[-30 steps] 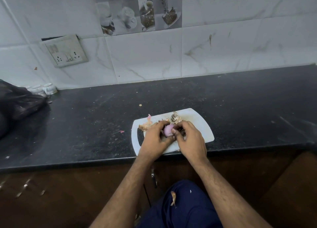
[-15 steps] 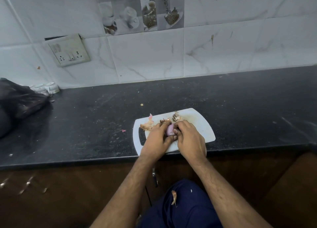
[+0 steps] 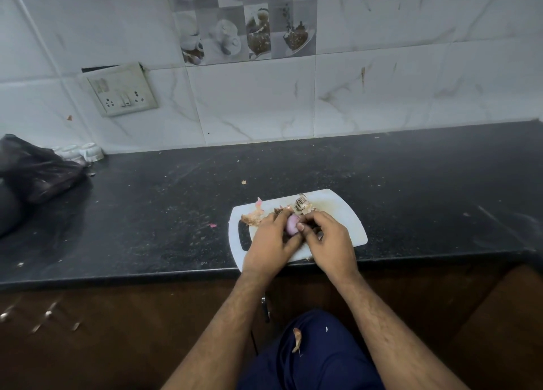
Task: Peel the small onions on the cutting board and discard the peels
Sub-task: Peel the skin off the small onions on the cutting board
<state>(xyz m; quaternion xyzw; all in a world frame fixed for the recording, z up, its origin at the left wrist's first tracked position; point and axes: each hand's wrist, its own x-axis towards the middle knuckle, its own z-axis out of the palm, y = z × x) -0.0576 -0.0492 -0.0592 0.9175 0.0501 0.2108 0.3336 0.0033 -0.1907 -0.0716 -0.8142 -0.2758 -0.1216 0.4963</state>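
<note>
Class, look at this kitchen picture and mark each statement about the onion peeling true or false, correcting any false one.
1. Both hands hold one small pinkish onion over the white cutting board. True; the left hand and the right hand both grip it.
2. The cutting board lies at the back of the countertop against the wall tiles. False; it lies at the front edge of the dark countertop.
3. Loose peels lie on the board. True.
4. A knife is held in the right hand. False; no knife shows, only the onion between the fingers.
5. A black plastic bag sits at the left of the countertop. True.
</note>
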